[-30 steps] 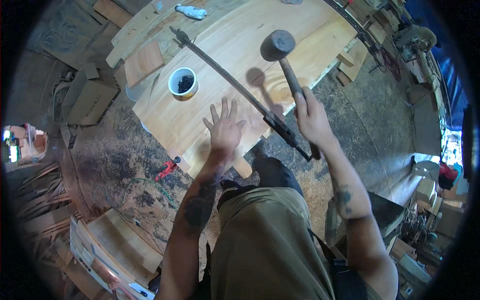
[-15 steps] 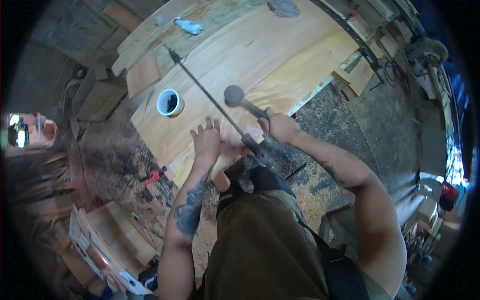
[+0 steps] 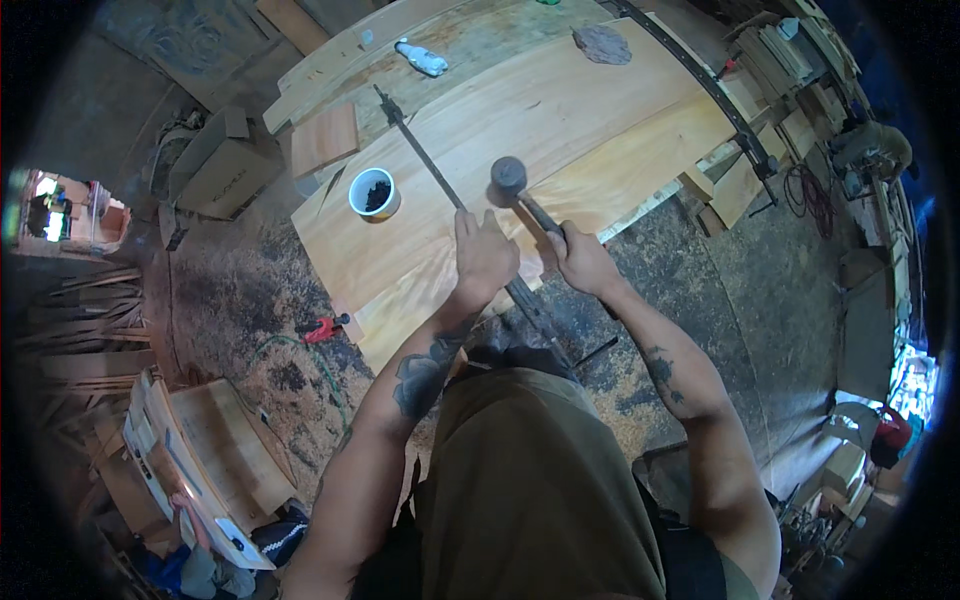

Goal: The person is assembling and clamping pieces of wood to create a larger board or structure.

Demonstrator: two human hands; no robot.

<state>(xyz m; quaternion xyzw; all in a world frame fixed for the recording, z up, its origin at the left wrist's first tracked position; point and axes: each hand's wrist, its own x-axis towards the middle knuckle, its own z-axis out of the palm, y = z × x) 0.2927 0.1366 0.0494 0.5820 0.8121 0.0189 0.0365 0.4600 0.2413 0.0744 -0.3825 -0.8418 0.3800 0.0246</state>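
Observation:
My right hand (image 3: 585, 260) is closed around the handle of a mallet (image 3: 509, 178) with a round dark head, which hovers over a pale wooden panel (image 3: 520, 110). A long bar clamp (image 3: 430, 160) lies diagonally across the panel, its near end reaching toward my apron. My left hand (image 3: 487, 255) is closed over the bar, covering part of it; the fingers' undersides are hidden. Left of the bar, a white cup (image 3: 373, 195) with black stuff inside stands on the panel.
A plastic bottle (image 3: 421, 58), a small board (image 3: 325, 141) and a crumpled dark piece (image 3: 602, 45) lie on the table. Another clamp (image 3: 700, 90) crosses the right end. A red-handled clamp (image 3: 325, 328) sits at the near left corner. Another person's hand (image 3: 190, 518) shows lower left.
My left hand has lifted off the panel's near edge and moved right onto the clamp's bar. The mallet stays in my right hand. The whole view has shifted slightly.

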